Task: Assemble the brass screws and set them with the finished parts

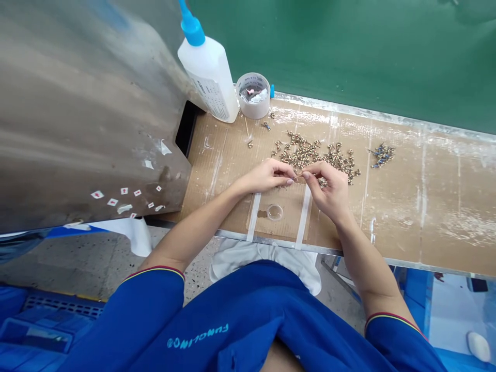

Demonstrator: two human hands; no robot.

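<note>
A cardboard-topped table (391, 206) is running along a green wall (349, 51), with a scuffed metal panel (85, 113) standing at its left end and blue sleeves (158, 289) showing at the near side. The table is carrying a white squeeze bottle (207, 72) with a blue nozzle, and a round white tub (253, 103) holding scraps is sitting just beside it. A loose heap of small brass fittings (310, 155) is spreading across the middle of the table, and a smaller cluster of blue-tinted parts (382, 155) is lying to its right, well apart from it. Two white tape strips (253, 217) are crossing the near part of the table, and a small clear round dish (275, 212) is resting between them. The left hand (267, 175) and right hand (327, 188) are working just in front of the heap, directly above the dish. The fingers (290, 182) of both hands are together, clamping a thin brass pin (298, 176) between their tips. Whether a fitting is sitting on the pin is too small to tell.
</note>
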